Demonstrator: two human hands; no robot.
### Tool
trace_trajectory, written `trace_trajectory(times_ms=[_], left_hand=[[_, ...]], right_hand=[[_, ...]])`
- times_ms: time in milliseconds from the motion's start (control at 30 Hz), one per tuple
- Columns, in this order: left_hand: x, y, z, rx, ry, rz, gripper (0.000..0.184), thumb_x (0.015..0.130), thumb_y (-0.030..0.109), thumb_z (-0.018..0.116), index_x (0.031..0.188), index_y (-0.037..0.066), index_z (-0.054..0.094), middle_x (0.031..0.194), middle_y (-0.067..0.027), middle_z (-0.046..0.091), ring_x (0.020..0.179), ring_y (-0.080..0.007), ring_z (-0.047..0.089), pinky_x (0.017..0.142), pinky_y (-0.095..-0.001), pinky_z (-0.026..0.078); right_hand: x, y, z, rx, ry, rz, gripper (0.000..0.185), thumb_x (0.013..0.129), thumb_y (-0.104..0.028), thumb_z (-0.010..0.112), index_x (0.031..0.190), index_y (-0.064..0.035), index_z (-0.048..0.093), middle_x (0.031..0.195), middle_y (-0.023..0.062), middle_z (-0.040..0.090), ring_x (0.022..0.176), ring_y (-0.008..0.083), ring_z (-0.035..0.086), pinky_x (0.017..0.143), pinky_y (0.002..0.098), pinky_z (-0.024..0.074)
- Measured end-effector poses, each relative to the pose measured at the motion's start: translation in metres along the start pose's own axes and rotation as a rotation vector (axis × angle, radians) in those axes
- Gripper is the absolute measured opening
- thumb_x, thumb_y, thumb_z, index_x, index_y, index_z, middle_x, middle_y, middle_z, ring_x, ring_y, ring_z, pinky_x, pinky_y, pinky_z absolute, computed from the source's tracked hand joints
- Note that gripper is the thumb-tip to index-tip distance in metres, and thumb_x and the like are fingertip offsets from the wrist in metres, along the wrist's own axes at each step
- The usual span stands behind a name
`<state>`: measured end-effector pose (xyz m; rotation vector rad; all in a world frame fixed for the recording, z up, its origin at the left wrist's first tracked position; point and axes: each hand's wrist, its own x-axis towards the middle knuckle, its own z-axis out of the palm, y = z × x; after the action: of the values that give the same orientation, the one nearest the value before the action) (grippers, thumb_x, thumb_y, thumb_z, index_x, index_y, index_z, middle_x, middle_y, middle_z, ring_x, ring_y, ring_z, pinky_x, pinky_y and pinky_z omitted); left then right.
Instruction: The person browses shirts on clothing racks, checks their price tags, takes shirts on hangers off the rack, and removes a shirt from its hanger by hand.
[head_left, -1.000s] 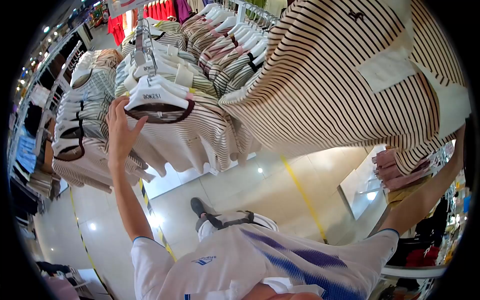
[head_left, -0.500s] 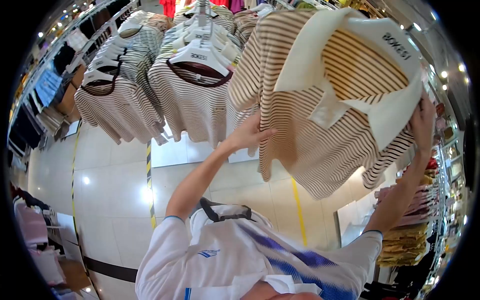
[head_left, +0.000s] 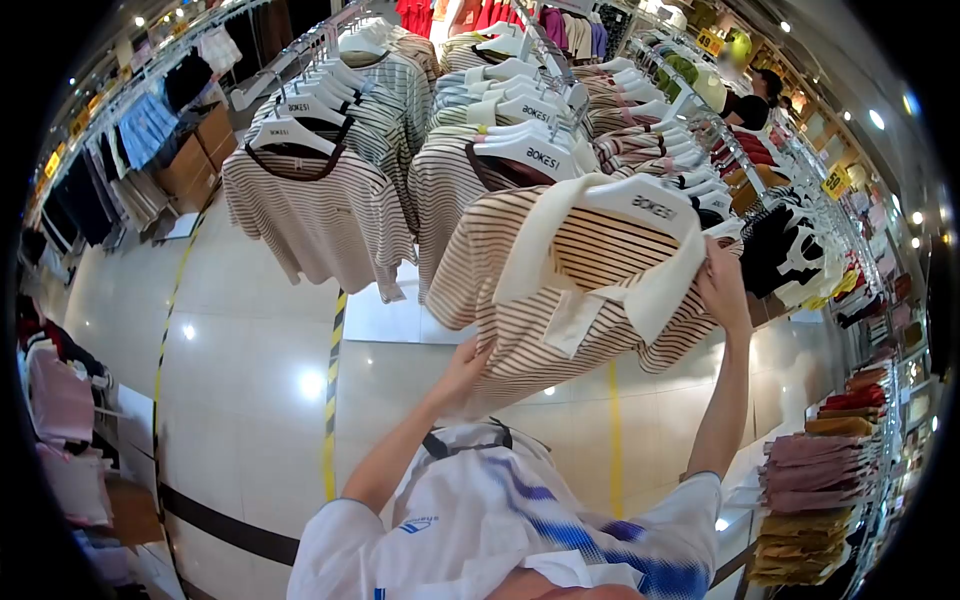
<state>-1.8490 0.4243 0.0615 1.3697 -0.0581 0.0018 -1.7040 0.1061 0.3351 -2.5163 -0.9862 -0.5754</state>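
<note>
A striped polo shirt [head_left: 600, 310] with a broad cream collar hangs on a white hanger [head_left: 640, 200] lettered BOKESI, in front of me. My right hand [head_left: 722, 285] is closed on its shoulder beside the collar, at the right; part of the fingers is behind the cloth. My left hand [head_left: 466, 368] pinches the shirt's side at the lower left. Just behind stands a rack with more striped tops, among them a dark-necked striped shirt [head_left: 450, 185] that the polo shirt partly covers. Whether the polo's hanger hook rests on the rail is hard to see.
Another striped shirt [head_left: 315, 205] hangs at the rack's left end. Further racks line both sides, with folded mustard and pink garments [head_left: 815, 475] at lower right. A white platform [head_left: 405, 315] sits under the rack. A person [head_left: 755, 100] stands at the far right.
The polo shirt has moved lower and away from me, towards the rack, with both hands still on it. My view has shifted, showing more of the racks behind.
</note>
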Motion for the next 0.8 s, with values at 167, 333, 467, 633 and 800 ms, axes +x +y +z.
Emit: trace_trajectory(times_ms=[167,333,467,633,800], left_hand=[[-0.014,-0.017,-0.048,-0.167,0.167,-0.12,0.032,0.098,0.019,0.051,0.125,0.002,0.053,0.114,-0.0009,0.061,0.102,-0.0068,0.054,0.088,-0.0235,0.043],[-0.012,-0.017,-0.078,-0.192,0.205,-0.107,0.03,0.099,0.019,0.05,0.123,0.002,0.054,0.106,0.0009,0.062,0.094,-0.006,0.054,0.081,-0.023,0.045],[-0.005,-0.019,-0.083,-0.197,0.217,-0.075,0.028,0.099,0.02,0.049,0.12,0.002,0.054,0.101,0.0017,0.062,0.089,-0.0044,0.055,0.078,-0.0224,0.045],[0.001,-0.001,-0.073,-0.196,0.235,-0.055,0.027,0.099,0.022,0.05,0.117,0.002,0.054,0.098,0.0024,0.062,0.085,-0.0027,0.054,0.075,-0.021,0.045],[0.0,-0.037,-0.078,-0.209,0.263,-0.118,0.026,0.099,0.022,0.05,0.115,0.003,0.055,0.1,0.0019,0.063,0.086,-0.0038,0.055,0.076,-0.0226,0.045]], right_hand=[[0.044,-0.007,0.065,0.014,-0.031,-0.025,0.026,0.084,-0.01,0.053,0.108,0.0005,0.049,0.085,0.0235,0.059,0.081,0.0429,0.056,0.068,0.0486,0.0411],[0.068,-0.009,0.09,0.143,-0.104,0.031,0.024,0.085,-0.009,0.051,0.107,0.001,0.051,0.083,0.0237,0.058,0.078,0.0428,0.056,0.066,0.044,0.0427],[0.077,-0.002,0.101,0.285,-0.098,0.013,0.026,0.085,-0.008,0.05,0.109,0.0017,0.053,0.083,0.0244,0.059,0.074,0.0421,0.056,0.065,0.039,0.0442],[0.083,0.01,0.113,0.331,-0.1,-0.037,0.028,0.086,-0.008,0.049,0.111,0.0016,0.053,0.084,0.0238,0.06,0.073,0.0404,0.058,0.066,0.0386,0.0451],[0.079,0.004,0.112,0.313,-0.226,0.053,0.029,0.086,-0.01,0.05,0.114,0.0006,0.053,0.087,0.0246,0.061,0.079,0.041,0.06,0.068,0.0403,0.0461]])
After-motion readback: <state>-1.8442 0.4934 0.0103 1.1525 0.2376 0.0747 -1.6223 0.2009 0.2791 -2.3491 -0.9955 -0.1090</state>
